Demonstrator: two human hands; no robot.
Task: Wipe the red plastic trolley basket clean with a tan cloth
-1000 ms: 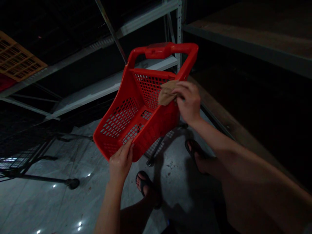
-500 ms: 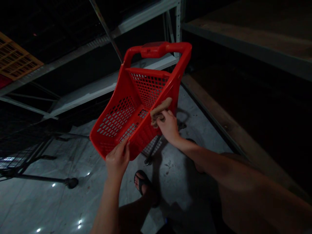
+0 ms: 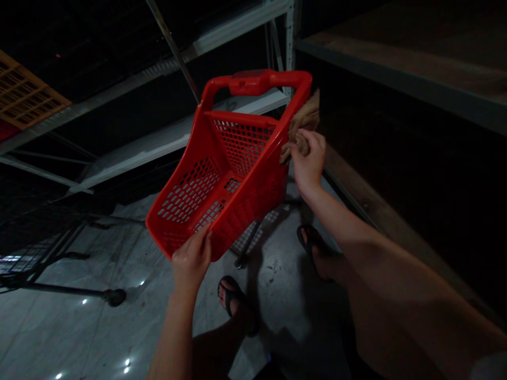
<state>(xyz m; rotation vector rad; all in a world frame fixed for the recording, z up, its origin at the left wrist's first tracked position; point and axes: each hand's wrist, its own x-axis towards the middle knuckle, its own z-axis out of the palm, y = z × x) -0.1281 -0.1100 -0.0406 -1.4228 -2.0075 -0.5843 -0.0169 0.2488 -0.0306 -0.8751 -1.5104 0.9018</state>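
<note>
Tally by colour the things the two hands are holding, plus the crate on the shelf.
Red: 1, the basket, gripped by the left hand
Brown: 1, the cloth, in the right hand
Orange: 1, the crate
Total: 3

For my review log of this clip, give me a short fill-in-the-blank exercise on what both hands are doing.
1. The left hand grips the near rim of a ____ plastic basket.
2. The right hand presses a brown ____ against the basket's side arm.
3. The basket's handle points ____ from the person.

Missing words: red; cloth; away
</note>
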